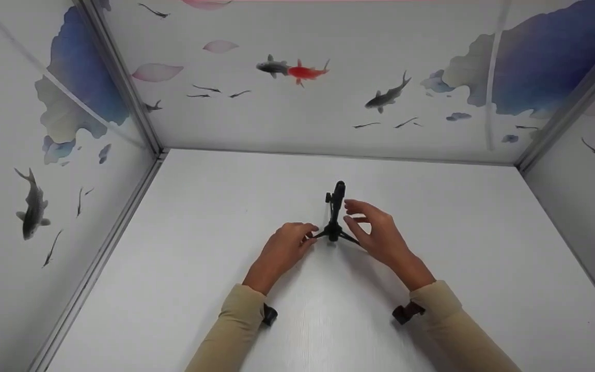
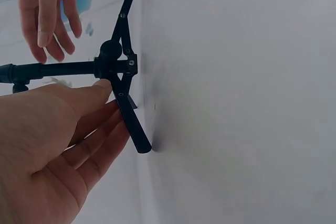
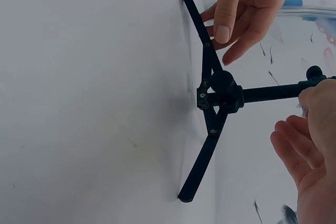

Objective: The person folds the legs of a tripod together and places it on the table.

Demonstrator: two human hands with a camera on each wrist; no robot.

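Observation:
A black mini tripod [image 1: 333,222] with splayed legs and an upright column stands on the white table. My left hand [image 1: 288,245] is at its left leg [image 2: 135,127], the thumb near the hub [image 2: 109,56] and the other fingers curving behind the leg. To the right of the column [image 3: 270,93] is my right hand [image 1: 380,232], its fingers loosely bent and parted from the thumb. Between that hand and the column a small gap shows in the head view. A small knob [image 1: 328,197] sticks out to the left near the column's top.
The white table [image 1: 215,196] meets a back wall [image 1: 308,119] painted with fish, petals and blue patches. Grey metal rails [image 1: 96,268] edge the left side. Each wrist wears a small black camera, the left one [image 1: 269,314] and the right one [image 1: 403,313].

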